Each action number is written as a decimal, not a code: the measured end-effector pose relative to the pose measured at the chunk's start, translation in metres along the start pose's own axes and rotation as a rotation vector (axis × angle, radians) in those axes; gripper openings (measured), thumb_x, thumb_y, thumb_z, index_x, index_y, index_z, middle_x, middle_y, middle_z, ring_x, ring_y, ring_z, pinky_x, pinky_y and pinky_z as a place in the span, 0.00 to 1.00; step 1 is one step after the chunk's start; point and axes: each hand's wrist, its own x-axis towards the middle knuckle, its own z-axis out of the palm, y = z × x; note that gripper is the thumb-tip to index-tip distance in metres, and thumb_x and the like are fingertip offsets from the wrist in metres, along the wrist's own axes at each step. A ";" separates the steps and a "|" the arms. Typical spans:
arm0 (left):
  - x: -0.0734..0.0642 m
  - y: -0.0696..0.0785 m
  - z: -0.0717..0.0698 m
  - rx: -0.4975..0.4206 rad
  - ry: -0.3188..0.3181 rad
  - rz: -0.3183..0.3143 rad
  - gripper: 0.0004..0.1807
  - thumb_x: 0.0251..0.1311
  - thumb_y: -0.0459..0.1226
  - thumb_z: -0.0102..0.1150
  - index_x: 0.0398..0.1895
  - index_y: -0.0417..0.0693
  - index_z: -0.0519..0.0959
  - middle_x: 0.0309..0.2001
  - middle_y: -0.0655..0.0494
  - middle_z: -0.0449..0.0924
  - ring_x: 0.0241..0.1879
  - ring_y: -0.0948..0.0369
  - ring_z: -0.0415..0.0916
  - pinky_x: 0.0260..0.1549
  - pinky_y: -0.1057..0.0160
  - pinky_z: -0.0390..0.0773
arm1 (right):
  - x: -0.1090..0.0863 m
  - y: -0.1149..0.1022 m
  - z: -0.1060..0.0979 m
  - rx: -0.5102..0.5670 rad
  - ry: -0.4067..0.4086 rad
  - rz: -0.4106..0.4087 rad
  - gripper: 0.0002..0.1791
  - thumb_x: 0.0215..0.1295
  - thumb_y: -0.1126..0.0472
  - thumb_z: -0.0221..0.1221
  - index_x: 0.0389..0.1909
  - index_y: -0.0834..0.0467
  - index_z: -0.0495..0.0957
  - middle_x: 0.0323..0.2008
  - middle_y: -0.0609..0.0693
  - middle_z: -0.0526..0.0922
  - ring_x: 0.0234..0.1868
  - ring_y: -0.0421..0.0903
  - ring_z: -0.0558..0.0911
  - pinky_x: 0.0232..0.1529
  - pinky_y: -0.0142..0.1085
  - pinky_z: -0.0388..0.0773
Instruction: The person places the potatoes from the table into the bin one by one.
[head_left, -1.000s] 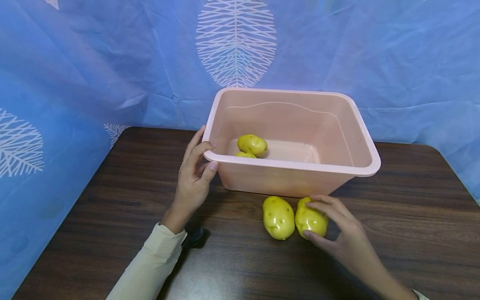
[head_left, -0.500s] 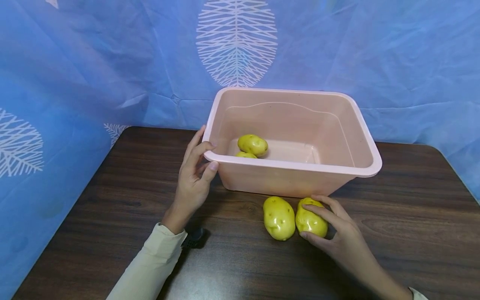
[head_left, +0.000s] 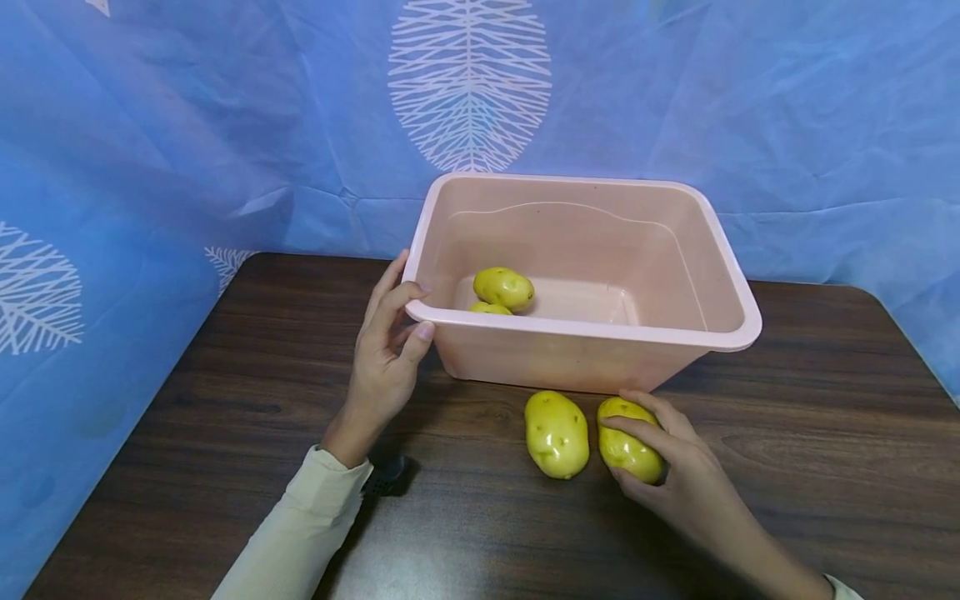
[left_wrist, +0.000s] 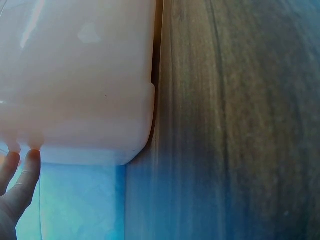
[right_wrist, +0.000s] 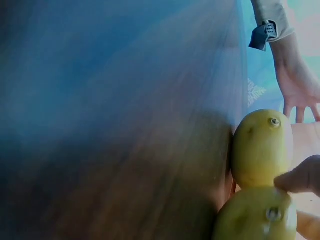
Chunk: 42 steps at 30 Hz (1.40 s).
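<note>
A pink plastic tub [head_left: 570, 358] stands on the table, two yellow potatoes inside at its left; the nearer potato [head_left: 491, 308] is mostly hidden by the front rim, the other potato [head_left: 504, 288] lies behind it. My left hand [head_left: 384, 367] holds the tub's front left corner, thumb on the front and fingers along the left side. In the left wrist view, fingertips [left_wrist: 32, 157] touch the tub wall. Before the tub lie two more potatoes. My right hand [head_left: 686, 458] grips the right potato [head_left: 626, 442], fingers over its far end and thumb at its near side. The left potato [head_left: 557, 435] lies untouched beside it.
The dark wooden table [head_left: 247, 417] reaches out on both sides of the tub. Behind it hangs a blue cloth [head_left: 322, 108] with white leaf prints, close to the tub's back. A small black device [head_left: 390, 477] sits at my left wrist.
My right hand's fingers have closed round the right potato. That potato has shifted slightly right, leaving a small gap to the left one. My left hand has stayed on the tub's corner.
</note>
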 end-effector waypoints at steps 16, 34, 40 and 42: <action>-0.001 0.001 0.000 0.000 -0.005 0.003 0.19 0.72 0.33 0.56 0.64 0.42 0.73 0.84 0.57 0.53 0.76 0.44 0.64 0.58 0.32 0.79 | -0.008 0.004 0.000 -0.022 -0.019 0.019 0.48 0.28 0.76 0.83 0.58 0.48 0.82 0.70 0.54 0.75 0.65 0.57 0.74 0.63 0.27 0.62; -0.001 0.000 0.000 0.005 -0.008 0.005 0.19 0.72 0.32 0.56 0.64 0.40 0.72 0.84 0.57 0.52 0.77 0.44 0.63 0.59 0.34 0.78 | -0.011 0.005 -0.010 0.105 -0.071 0.105 0.43 0.40 0.75 0.79 0.61 0.44 0.82 0.70 0.52 0.75 0.68 0.35 0.70 0.64 0.12 0.55; -0.001 0.000 0.000 0.013 -0.007 0.005 0.19 0.72 0.33 0.57 0.64 0.40 0.72 0.84 0.57 0.52 0.77 0.44 0.64 0.59 0.34 0.78 | -0.010 0.000 -0.014 0.176 -0.059 0.099 0.41 0.45 0.76 0.76 0.62 0.47 0.81 0.69 0.56 0.76 0.70 0.25 0.66 0.64 0.13 0.58; -0.001 0.000 0.000 0.015 -0.006 0.005 0.20 0.72 0.33 0.57 0.64 0.41 0.72 0.84 0.57 0.52 0.76 0.44 0.64 0.59 0.34 0.79 | -0.010 -0.001 -0.015 0.212 -0.060 0.103 0.39 0.48 0.76 0.75 0.63 0.48 0.81 0.69 0.57 0.76 0.70 0.25 0.67 0.64 0.13 0.60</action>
